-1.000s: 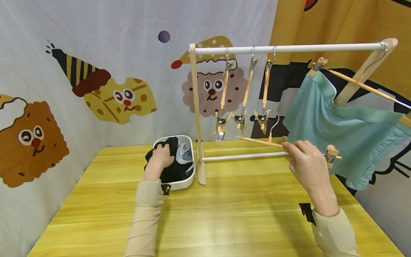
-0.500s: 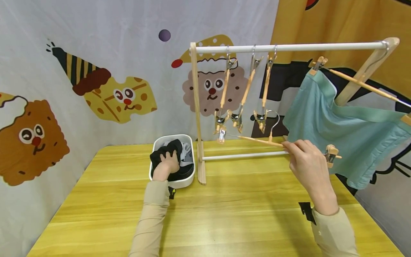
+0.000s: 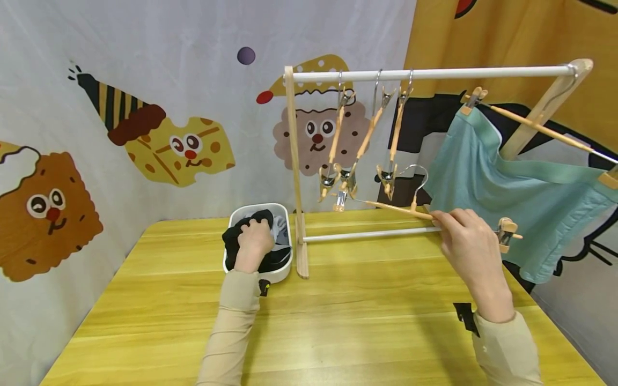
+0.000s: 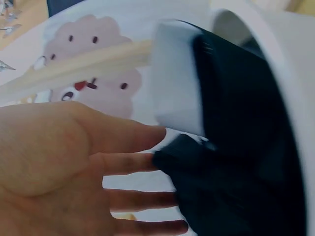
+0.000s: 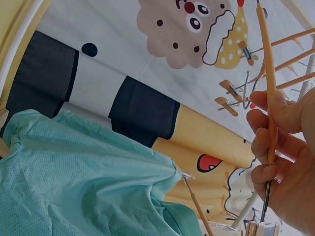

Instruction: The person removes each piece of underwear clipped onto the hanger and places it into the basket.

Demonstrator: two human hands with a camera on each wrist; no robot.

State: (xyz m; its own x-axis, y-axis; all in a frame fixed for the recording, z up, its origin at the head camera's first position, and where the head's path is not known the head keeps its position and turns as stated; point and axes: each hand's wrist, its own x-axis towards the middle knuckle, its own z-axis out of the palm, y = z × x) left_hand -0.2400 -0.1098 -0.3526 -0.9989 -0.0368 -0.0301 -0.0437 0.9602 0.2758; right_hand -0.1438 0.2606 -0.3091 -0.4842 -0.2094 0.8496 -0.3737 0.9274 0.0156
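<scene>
At the white basket (image 3: 276, 277), my left hand (image 3: 257, 237) pinches a black garment (image 3: 233, 241) with its fingertips. The left wrist view has a peak of this dark cloth (image 4: 179, 152) between thumb and index finger; the garment's exact kind is unclear. My right hand (image 3: 467, 233) holds a wooden clip hanger (image 3: 401, 208) by its bar, hook upward, below the rack's top rail. The right wrist view has the fingers curled around the bar (image 5: 268, 64). Both clips of this hanger hold nothing.
A rack with a white top rail (image 3: 449, 74) stands on the wooden table (image 3: 367, 321). Several bare clip hangers (image 3: 338, 134) hang at its left. Teal shorts (image 3: 531, 193) hang clipped at the right. Grey cloth (image 3: 279, 228) also lies in the basket.
My left hand has moved right over the basket, drawing the black garment inward from the left rim. The held hanger has shifted slightly right with my right hand.
</scene>
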